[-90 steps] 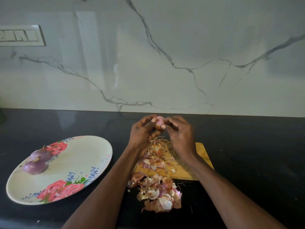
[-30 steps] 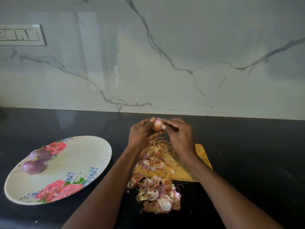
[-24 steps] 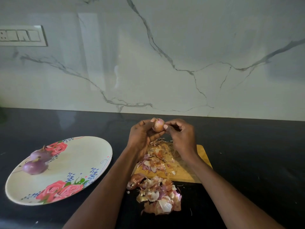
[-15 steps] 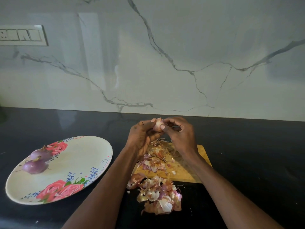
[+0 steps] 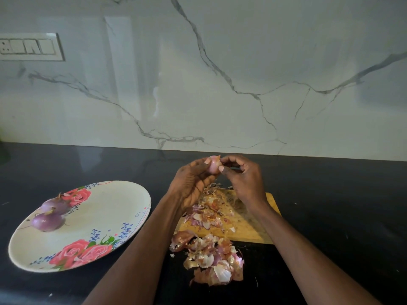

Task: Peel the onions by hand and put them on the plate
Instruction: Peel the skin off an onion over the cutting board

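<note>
Head view looks down on a glossy black counter (image 5: 330, 194) under a white marble wall (image 5: 220, 84) with grey veins. Left hand (image 5: 189, 183) cups a small, round, pale pink onion (image 5: 213, 165) in curled fingers, raised over a wooden cutting board (image 5: 248, 227); right hand (image 5: 242, 179) pinches the onion's side with thumb and fingertip. Papery, curled skins (image 5: 211, 260) litter the board and counter. Two smooth purple onions (image 5: 47, 221) lie on an oval rose-patterned plate (image 5: 105, 208) at left.

Two onions (image 5: 49, 214) on plate (image 5: 114, 208), left of board (image 5: 248, 227)
</note>
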`<control>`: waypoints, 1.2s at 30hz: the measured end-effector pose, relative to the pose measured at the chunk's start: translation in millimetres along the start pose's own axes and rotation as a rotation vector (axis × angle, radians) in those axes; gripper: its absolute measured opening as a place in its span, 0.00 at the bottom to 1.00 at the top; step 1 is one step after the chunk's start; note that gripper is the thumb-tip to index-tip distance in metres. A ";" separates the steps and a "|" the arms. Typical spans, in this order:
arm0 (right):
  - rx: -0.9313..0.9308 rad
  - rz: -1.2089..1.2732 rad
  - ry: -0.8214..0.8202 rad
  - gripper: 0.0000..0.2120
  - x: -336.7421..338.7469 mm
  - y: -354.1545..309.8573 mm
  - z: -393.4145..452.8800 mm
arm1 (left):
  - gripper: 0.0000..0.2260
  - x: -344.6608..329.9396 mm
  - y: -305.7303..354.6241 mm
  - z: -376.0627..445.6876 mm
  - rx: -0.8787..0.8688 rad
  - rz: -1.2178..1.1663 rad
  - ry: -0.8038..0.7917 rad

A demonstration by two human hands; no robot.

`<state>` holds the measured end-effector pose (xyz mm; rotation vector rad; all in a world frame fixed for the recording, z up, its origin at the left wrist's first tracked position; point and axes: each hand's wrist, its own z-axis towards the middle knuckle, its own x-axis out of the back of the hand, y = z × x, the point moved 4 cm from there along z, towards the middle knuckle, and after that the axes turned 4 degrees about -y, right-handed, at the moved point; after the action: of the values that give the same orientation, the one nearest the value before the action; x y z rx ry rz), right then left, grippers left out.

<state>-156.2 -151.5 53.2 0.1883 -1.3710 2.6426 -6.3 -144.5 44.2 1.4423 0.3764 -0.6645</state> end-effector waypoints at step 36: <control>0.060 -0.065 -0.038 0.12 -0.6 -5.5 -0.6 | 0.06 0.3 3.0 -4.0 0.010 0.029 0.057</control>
<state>-154.6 -147.9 57.2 0.2872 -1.2745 2.6414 -3.6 -140.6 45.9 1.4756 0.3965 -0.6039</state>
